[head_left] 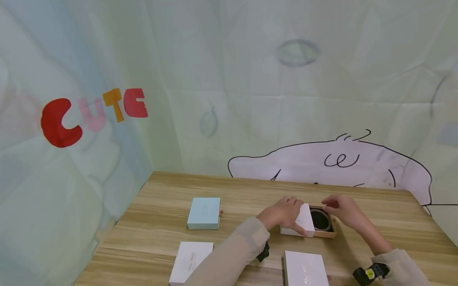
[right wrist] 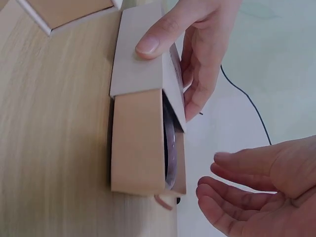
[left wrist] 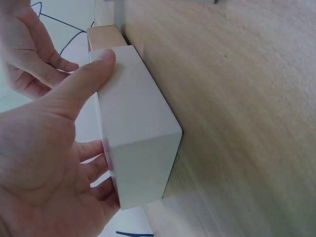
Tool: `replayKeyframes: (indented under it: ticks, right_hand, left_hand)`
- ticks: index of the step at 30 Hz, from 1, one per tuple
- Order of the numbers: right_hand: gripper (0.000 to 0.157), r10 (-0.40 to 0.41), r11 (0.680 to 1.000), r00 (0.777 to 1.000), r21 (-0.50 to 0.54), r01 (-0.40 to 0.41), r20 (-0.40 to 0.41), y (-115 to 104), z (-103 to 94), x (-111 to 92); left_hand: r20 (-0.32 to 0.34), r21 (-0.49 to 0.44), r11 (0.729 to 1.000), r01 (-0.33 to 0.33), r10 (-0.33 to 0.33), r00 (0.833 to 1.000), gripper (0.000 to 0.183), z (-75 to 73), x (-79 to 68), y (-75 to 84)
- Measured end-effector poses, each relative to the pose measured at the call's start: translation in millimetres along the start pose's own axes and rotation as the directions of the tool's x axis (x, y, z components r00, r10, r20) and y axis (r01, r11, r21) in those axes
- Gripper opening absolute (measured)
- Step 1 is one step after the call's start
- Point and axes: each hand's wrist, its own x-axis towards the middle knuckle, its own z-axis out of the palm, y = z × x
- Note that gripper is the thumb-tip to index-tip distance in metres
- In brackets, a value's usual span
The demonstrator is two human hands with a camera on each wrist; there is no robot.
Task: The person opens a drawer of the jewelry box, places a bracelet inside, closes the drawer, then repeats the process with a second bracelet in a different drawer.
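Towards the table's far right lies a white slide-out box [head_left: 304, 222]. My left hand [head_left: 280, 214] grips its sleeve, with the thumb on the near side and the other fingers over the top and far side. A tan drawer [right wrist: 138, 143] sticks partway out of the sleeve to the right. Inside it a purplish bangle [right wrist: 171, 153] sits around a black insert [head_left: 319, 219]. From the drawer's end hangs a small brown ribbon tab [right wrist: 164, 202]. Beside the drawer, my right hand [head_left: 343, 210] has loosely bent fingers and holds nothing; the right wrist view shows a gap between it and the box.
A light blue box [head_left: 204, 213] with a reddish tab lies at the left on the wooden table [head_left: 171, 184]. Two more white boxes lie nearer me, one at the left [head_left: 191, 260] and one at the right [head_left: 305, 270]. A printed cloth [head_left: 222, 99] hangs behind the table.
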Motion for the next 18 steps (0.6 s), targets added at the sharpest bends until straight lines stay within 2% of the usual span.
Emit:
replayKeyframes:
  ticks: [4, 8, 18]
  right_hand:
    - [0.007, 0.004, 1.0, 0.999, -0.006, -0.005, -0.036, 6, 0.3, -3]
    - [0.006, 0.032, 0.999, 0.999, -0.013, -0.032, -0.038, 14, 1.7, -5]
    - [0.015, 0.104, 0.991, 0.993, 0.075, -0.108, 0.058, 20, 0.1, -4]
  left_hand:
    - [-0.002, -0.007, 1.0, 0.003, -0.003, 1.0, 0.102, -0.5, -0.6, 0.2]
    - [-0.005, -0.004, 1.0, -0.007, 0.007, 1.0, 0.102, -0.9, -0.7, 0.1]
    - [0.004, 0.037, 0.999, -0.021, 0.021, 1.0, 0.102, -1.2, -1.1, 0.0]
